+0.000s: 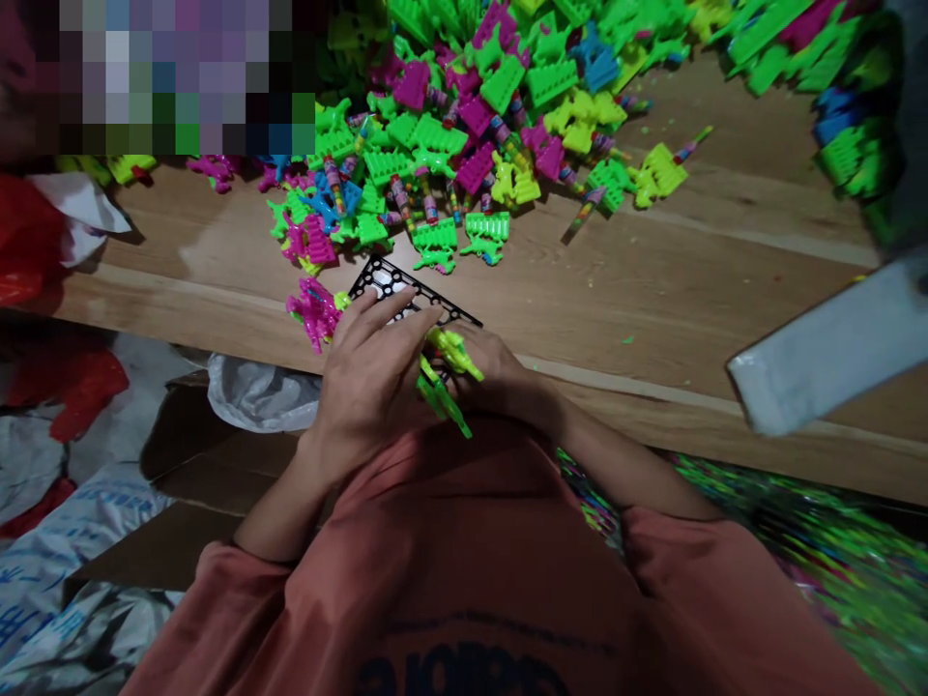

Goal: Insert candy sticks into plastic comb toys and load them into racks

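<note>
My left hand [373,358] lies over a black plastic grid frame [388,277] at the table's near edge, its fingers stretched out and slightly apart. My right hand [500,372] is close beside it on the right; its fingers are mostly hidden. Between the two hands, a yellow plastic toy [456,353] and a green plastic piece [444,404] stick out, the yellow one against my right hand. Just left of my left hand sits a pink plastic toy [315,311] with a yellow bit beside it.
Beyond the frame lies a big heap of green, pink, yellow and blue plastic toys [435,145], some with candy-filled tubes. A pale box-like object [833,343] juts in at right. Below the table are a cardboard box [203,449], a clear bag [261,391] and colourful packed goods [819,551].
</note>
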Action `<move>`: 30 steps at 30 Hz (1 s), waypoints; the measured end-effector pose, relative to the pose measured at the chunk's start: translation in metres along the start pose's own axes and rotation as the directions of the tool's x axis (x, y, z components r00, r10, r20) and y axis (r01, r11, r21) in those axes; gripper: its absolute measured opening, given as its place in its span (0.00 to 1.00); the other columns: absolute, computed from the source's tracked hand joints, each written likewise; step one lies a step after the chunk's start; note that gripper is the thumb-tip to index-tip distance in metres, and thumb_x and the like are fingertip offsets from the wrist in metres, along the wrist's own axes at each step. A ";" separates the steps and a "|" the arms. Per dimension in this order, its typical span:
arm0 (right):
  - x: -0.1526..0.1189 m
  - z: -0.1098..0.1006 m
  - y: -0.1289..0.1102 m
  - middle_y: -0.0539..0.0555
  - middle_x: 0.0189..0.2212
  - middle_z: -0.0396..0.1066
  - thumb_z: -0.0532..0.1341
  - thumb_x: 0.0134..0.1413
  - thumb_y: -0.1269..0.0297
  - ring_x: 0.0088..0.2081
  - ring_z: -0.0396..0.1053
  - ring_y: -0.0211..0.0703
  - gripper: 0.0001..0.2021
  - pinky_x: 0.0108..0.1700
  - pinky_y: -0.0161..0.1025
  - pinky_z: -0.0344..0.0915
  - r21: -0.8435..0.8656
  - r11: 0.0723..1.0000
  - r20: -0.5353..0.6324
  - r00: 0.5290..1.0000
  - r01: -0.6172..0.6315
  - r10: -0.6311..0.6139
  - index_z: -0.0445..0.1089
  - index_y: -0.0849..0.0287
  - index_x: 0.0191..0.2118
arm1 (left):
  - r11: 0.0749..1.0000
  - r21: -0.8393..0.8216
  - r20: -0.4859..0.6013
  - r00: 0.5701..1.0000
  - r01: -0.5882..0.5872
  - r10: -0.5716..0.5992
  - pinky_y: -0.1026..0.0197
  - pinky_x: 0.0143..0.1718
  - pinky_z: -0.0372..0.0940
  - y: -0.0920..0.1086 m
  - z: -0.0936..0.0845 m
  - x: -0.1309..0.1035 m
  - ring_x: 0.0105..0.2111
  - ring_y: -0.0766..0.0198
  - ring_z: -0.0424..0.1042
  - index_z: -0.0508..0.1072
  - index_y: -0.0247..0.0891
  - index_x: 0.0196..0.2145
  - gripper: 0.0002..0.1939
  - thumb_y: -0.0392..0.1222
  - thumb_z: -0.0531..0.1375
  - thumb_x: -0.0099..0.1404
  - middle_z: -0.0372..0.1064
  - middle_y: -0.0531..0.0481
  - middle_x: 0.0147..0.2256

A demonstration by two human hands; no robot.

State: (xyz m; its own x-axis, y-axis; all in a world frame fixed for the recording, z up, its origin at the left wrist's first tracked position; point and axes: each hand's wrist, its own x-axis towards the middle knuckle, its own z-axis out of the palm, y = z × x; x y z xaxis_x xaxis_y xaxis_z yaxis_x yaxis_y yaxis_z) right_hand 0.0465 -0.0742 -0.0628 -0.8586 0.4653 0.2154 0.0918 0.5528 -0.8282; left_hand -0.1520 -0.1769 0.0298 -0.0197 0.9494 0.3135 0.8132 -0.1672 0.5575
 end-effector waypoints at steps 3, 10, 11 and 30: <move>0.002 0.003 -0.005 0.61 0.52 0.83 0.59 0.74 0.66 0.56 0.79 0.58 0.10 0.62 0.56 0.78 -0.049 0.999 0.073 0.997 0.005 -0.001 0.76 0.53 0.53 | 0.998 -0.047 -0.001 0.999 -0.044 0.044 0.32 0.83 0.53 0.010 -0.001 0.003 0.77 0.47 0.70 0.72 0.53 0.72 0.22 0.44 0.57 0.85 0.80 0.46 0.67; 0.026 -0.078 0.013 0.56 0.49 0.83 0.61 0.80 0.52 0.51 0.79 0.51 0.12 0.58 0.50 0.76 -0.060 0.994 -0.079 0.993 -0.089 0.084 0.80 0.51 0.51 | 0.992 0.097 -0.009 0.997 -0.077 0.078 0.38 0.78 0.62 0.016 0.014 0.008 0.66 0.50 0.82 0.79 0.48 0.65 0.20 0.37 0.59 0.81 0.88 0.49 0.55; 0.027 -0.097 0.025 0.57 0.48 0.83 0.62 0.80 0.49 0.50 0.78 0.52 0.13 0.58 0.51 0.75 -0.113 0.982 -0.214 0.969 -0.152 0.125 0.80 0.50 0.52 | 0.991 0.107 -0.023 0.997 -0.076 0.079 0.39 0.77 0.63 0.015 0.017 0.009 0.65 0.51 0.83 0.79 0.48 0.65 0.21 0.35 0.59 0.80 0.88 0.49 0.54; -0.029 -0.076 0.019 0.50 0.39 0.74 0.75 0.56 0.62 0.35 0.70 0.40 0.14 0.38 0.40 0.70 0.463 0.751 -0.375 0.664 -0.471 0.647 0.78 0.53 0.47 | 0.982 0.156 -0.022 0.994 -0.105 0.110 0.49 0.75 0.62 0.010 0.021 0.008 0.69 0.55 0.79 0.73 0.47 0.73 0.24 0.38 0.54 0.85 0.80 0.46 0.68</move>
State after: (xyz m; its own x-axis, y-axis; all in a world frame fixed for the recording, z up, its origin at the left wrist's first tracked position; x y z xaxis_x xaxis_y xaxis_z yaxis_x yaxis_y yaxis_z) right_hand 0.1113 -0.0249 -0.0458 -0.3214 0.9258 -0.1991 0.2397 -0.1238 -0.9629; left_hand -0.1320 -0.1653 0.0217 0.0567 0.9191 0.3898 0.8914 -0.2225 0.3948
